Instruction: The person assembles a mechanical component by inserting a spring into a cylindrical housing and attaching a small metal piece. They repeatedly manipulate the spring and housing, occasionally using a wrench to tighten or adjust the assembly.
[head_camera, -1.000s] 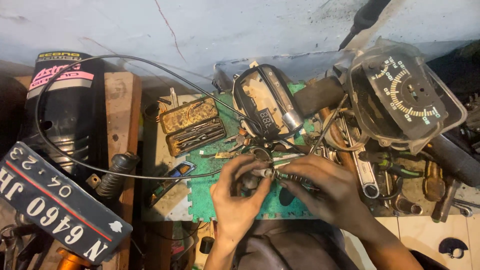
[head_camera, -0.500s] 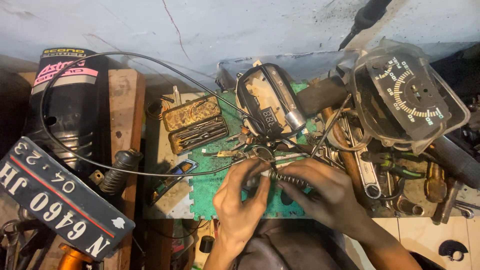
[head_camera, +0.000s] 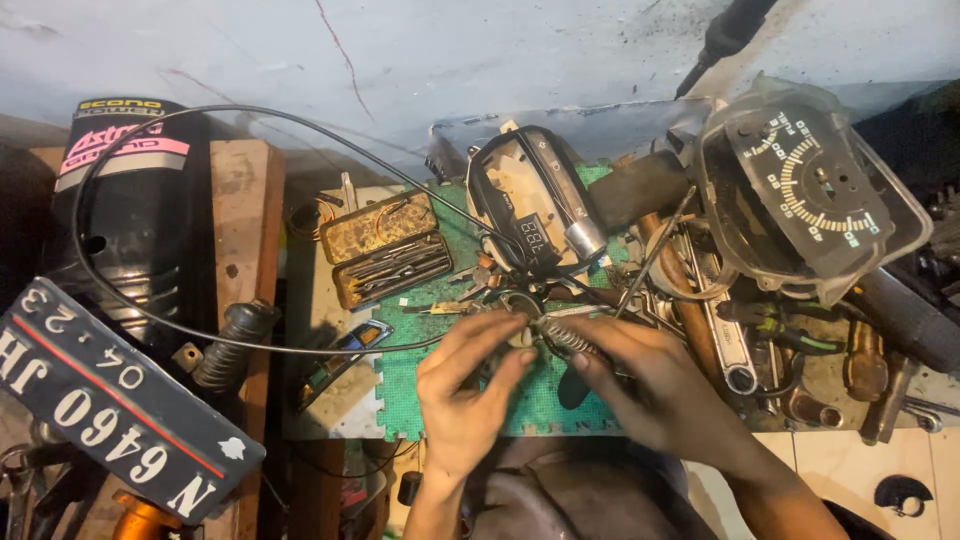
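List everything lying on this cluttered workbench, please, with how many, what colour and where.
Spring: one, grey metal coil, held between both hands.
Green mat: one, under the hands.
Black cable: one, looping across the left half.
Tool tin: one, rusty, open, left of centre.
Small instrument housing: one, black and cream, behind the hands.
Speedometer cluster: one, clear cover, dark dial, upper right.
Number plate: one, black, lower left.
Black cover panel: one, far left.
Spanner: one, silver, right of the hands.
Left hand: on the spring's left end.
Right hand: gripping the spring's right end.
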